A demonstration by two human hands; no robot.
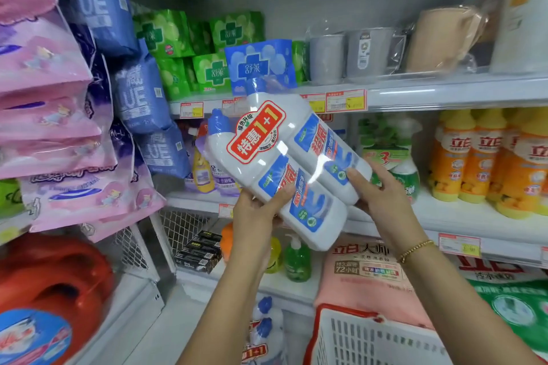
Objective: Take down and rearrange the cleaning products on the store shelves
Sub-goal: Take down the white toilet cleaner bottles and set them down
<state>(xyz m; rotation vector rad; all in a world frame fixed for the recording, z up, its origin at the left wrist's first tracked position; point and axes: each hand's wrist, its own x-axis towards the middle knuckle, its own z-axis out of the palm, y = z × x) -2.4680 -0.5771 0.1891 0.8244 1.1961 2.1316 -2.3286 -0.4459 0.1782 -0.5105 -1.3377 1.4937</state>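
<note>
Head view: where is the twin pack (pixel 284 163)?
— In the air in front of the middle shelf (pixel 444 225), tilted, blue caps up and to the left. Both hands grip it: the left hand (pixel 255 213) curls round the lower bottle, the right hand (pixel 382 195) wraps the other bottle's base (thumb on the label).
— Room at the edges?
— Pink packs (pixel 44 97) crowd the left. A green spray bottle (pixel 406 169) stands just behind the right hand, with orange bottles (pixel 474 157) further right. Bare white board shows along the shelf front.
— Below?
— A red-rimmed white basket (pixel 355 335) sits under the right forearm.
</note>
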